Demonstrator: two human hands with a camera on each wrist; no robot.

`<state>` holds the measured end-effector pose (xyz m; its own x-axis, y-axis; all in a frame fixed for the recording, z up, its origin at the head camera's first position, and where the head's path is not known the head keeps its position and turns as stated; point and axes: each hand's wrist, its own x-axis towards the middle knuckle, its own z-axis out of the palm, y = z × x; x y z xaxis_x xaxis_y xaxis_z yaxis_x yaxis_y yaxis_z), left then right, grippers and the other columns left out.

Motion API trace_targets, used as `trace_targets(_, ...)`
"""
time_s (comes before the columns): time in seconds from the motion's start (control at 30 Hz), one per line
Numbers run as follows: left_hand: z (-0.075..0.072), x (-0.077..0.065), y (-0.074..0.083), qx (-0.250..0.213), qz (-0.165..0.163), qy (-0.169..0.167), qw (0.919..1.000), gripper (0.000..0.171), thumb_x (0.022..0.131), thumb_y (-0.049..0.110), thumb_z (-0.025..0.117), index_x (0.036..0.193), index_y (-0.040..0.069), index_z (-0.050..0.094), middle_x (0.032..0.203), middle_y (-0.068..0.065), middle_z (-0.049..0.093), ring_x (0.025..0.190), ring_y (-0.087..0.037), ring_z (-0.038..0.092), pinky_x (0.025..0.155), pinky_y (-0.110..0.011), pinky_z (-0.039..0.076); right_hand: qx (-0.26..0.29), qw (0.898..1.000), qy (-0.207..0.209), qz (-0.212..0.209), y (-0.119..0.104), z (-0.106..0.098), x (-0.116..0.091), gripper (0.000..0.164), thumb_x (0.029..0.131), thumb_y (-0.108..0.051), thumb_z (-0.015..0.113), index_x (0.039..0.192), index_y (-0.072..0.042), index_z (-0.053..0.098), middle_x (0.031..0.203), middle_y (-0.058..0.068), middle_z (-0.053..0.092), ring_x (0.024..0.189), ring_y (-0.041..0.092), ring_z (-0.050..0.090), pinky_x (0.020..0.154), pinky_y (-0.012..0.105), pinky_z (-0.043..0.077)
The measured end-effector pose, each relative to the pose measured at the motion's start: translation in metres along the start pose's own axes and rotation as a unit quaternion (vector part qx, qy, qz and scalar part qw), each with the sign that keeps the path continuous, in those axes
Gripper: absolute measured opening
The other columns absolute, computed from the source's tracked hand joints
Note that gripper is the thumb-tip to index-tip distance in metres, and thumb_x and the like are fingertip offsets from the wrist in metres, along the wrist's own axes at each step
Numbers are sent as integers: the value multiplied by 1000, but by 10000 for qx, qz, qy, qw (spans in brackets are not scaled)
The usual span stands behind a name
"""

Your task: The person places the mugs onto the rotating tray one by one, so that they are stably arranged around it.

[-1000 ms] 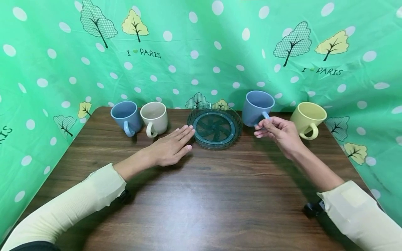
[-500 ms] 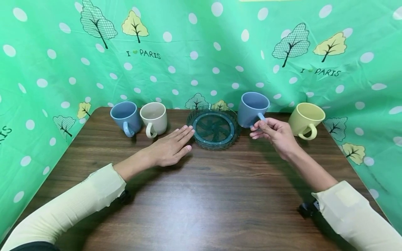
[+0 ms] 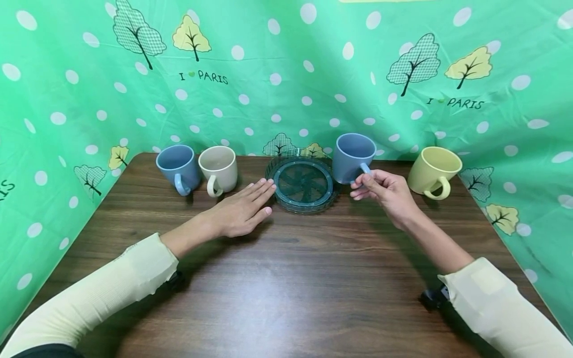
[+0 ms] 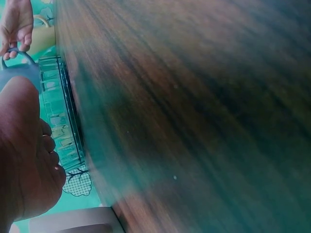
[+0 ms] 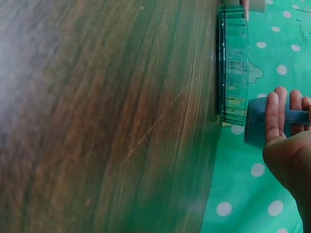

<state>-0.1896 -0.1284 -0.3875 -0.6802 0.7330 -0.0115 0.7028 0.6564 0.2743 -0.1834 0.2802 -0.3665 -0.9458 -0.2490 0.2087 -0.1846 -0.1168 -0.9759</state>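
My right hand (image 3: 390,195) pinches the handle of a blue mug (image 3: 349,161), fingers and thumb curled at it. The mug is upright and raised off the table at the right rim of a round, see-through dark green dish (image 3: 306,185). In the right wrist view, backdrop cloth shows between the mug (image 5: 255,127) and the tabletop. My left hand (image 3: 241,211) lies flat with straight fingers, fingertips at the dish's left rim. In the left wrist view the ribbed wall of the dish (image 4: 60,116) stands beyond the left hand (image 4: 31,155).
At the back left, another blue mug (image 3: 181,169) and a white mug (image 3: 219,169) stand side by side. A yellow mug (image 3: 434,169) stands at the back right. The dark wooden table (image 3: 286,283) meets a green dotted cloth (image 3: 286,64) behind and at the sides.
My right hand has moved left with the blue mug, bringing it from right of the dish up to its right rim. The left hand has stayed in place.
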Motion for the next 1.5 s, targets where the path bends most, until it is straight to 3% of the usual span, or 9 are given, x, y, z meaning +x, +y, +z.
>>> trace_targets(1.5, 0, 0, -1, 83, 19, -38, 10000, 68, 124, 40, 36, 179, 3, 22, 189, -21, 18, 178, -37, 14, 147, -55, 17, -235, 9991, -283, 200, 5, 26, 4, 22, 118, -11, 60, 107, -2, 77, 99, 7, 85, 87, 17, 85, 82, 33, 72)
